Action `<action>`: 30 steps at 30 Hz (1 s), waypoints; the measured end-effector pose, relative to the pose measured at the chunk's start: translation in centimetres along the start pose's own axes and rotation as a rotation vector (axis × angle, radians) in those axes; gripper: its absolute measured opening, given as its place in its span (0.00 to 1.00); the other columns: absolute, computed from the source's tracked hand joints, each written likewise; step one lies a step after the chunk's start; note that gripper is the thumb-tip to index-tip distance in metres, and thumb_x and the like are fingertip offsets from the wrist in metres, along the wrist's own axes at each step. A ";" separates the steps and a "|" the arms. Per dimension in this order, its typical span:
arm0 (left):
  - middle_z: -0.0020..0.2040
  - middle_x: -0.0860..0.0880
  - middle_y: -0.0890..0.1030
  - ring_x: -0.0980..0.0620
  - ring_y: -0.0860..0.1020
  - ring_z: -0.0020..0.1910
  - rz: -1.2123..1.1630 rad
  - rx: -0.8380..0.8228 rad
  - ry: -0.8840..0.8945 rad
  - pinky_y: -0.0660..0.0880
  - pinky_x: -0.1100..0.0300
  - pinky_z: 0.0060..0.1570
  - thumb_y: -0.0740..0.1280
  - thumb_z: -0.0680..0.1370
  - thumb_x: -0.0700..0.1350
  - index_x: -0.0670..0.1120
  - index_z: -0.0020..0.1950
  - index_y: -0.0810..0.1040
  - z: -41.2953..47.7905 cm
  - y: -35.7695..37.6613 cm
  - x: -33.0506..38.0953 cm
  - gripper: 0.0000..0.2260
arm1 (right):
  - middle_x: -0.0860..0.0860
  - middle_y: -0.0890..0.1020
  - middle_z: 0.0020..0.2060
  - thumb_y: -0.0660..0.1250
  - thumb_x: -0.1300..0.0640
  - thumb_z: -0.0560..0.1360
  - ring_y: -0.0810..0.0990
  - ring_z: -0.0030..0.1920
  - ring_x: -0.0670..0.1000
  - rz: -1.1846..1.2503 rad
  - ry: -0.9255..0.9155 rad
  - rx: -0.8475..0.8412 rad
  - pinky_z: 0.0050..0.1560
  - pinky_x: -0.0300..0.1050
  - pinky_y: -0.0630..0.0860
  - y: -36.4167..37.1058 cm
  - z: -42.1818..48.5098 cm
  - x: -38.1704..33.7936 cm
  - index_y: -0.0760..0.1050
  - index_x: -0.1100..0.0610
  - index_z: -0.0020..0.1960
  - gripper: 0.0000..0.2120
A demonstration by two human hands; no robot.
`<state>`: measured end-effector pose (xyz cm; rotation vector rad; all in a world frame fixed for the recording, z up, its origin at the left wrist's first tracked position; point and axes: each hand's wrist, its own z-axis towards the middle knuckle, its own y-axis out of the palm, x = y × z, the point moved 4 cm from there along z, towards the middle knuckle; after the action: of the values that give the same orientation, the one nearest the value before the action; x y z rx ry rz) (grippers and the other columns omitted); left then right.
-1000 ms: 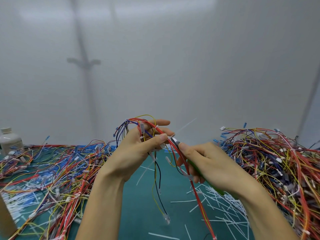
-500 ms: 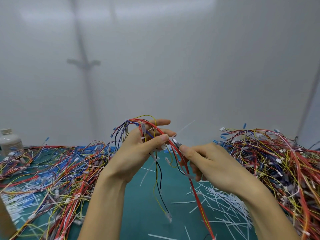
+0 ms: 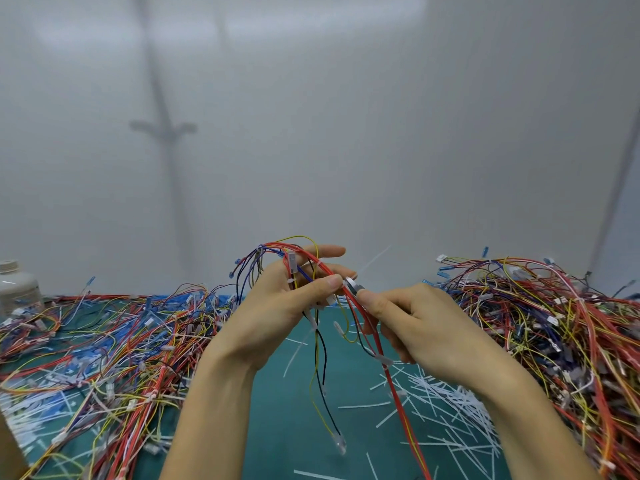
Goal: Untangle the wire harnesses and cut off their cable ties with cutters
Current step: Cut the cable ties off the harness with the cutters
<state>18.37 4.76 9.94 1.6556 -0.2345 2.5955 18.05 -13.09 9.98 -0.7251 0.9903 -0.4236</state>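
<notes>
My left hand [image 3: 287, 306] grips a wire harness [image 3: 313, 268] of red, yellow, blue and black wires, raised above the green mat. Its loose ends hang down to a small connector [image 3: 341, 445]. My right hand [image 3: 415, 327] holds the cutters [image 3: 354, 285]; only their metal jaws show, set against the red wires beside my left thumb. A thin white cable tie tail [image 3: 374, 261] sticks up and to the right from that spot. The cutters' handles are hidden inside my fist.
A big tangle of harnesses [image 3: 540, 323] is heaped on the right, another pile [image 3: 104, 341] spreads over the left. Cut white tie pieces [image 3: 446, 410] litter the green mat [image 3: 287, 410]. A white bottle [image 3: 15, 289] stands at the far left. A pale wall is behind.
My right hand has shifted slightly up and left, bringing the cutter jaws closer to my left thumb. The green handle seen earlier is now hidden. The harness stays held.
</notes>
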 end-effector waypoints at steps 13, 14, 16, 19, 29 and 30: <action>0.49 0.45 0.86 0.45 0.83 0.51 0.038 0.040 -0.035 0.77 0.60 0.47 0.73 0.72 0.46 0.48 0.59 0.79 0.1 -0.4 -0.1 0.16 | 0.60 0.74 0.28 0.54 0.32 0.76 0.68 0.26 0.49 0.023 0.041 0.052 0.36 0.52 0.74 0.3 0.1 0.2 0.71 0.62 0.34 0.33; 0.48 0.45 0.86 0.47 0.84 0.51 0.041 0.048 -0.038 0.77 0.59 0.48 0.73 0.70 0.48 0.48 0.59 0.79 0.1 -0.4 -0.1 0.18 | 0.59 0.75 0.27 0.54 0.32 0.76 0.70 0.25 0.49 0.034 0.056 0.062 0.36 0.52 0.74 0.3 0.2 0.3 0.75 0.61 0.34 0.33; 0.48 0.46 0.86 0.49 0.84 0.50 0.054 0.059 -0.044 0.76 0.57 0.49 0.73 0.68 0.50 0.49 0.59 0.79 0.1 -0.5 0.0 0.19 | 0.55 0.76 0.25 0.53 0.31 0.74 0.74 0.25 0.47 0.080 0.082 0.088 0.35 0.49 0.75 0.2 0.2 0.5 0.79 0.55 0.35 0.31; 0.48 0.48 0.86 0.52 0.84 0.49 0.079 0.072 -0.063 0.77 0.58 0.49 0.73 0.72 0.48 0.48 0.59 0.78 0.1 -0.6 -0.2 0.17 | 0.47 0.78 0.26 0.54 0.27 0.68 0.78 0.26 0.45 0.200 0.106 0.104 0.32 0.46 0.75 0.1 0.2 0.6 0.80 0.52 0.37 0.31; 0.38 0.44 0.84 0.48 0.80 0.41 -0.049 0.328 -0.116 0.77 0.59 0.40 0.73 0.73 0.35 0.38 0.55 0.78 0.6 -1.3 -1.2 0.11 | 0.51 0.82 0.32 0.71 0.43 0.71 0.79 0.34 0.54 0.191 0.065 0.068 0.40 0.50 0.79 1.2 0.2 -0.6 0.79 0.53 0.40 0.13; 0.40 0.42 0.83 0.47 0.79 0.41 -0.063 0.363 -0.129 0.77 0.58 0.41 0.73 0.73 0.35 0.38 0.53 0.78 0.6 -1.4 -1.4 0.11 | 0.50 0.82 0.33 0.72 0.44 0.71 0.79 0.34 0.53 0.189 0.059 0.067 0.41 0.50 0.78 1.5 0.2 -0.8 0.79 0.52 0.40 0.11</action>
<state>19.73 6.13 9.08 1.9035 0.2979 2.6037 17.80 -11.47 9.49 -0.5558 1.0849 -0.3134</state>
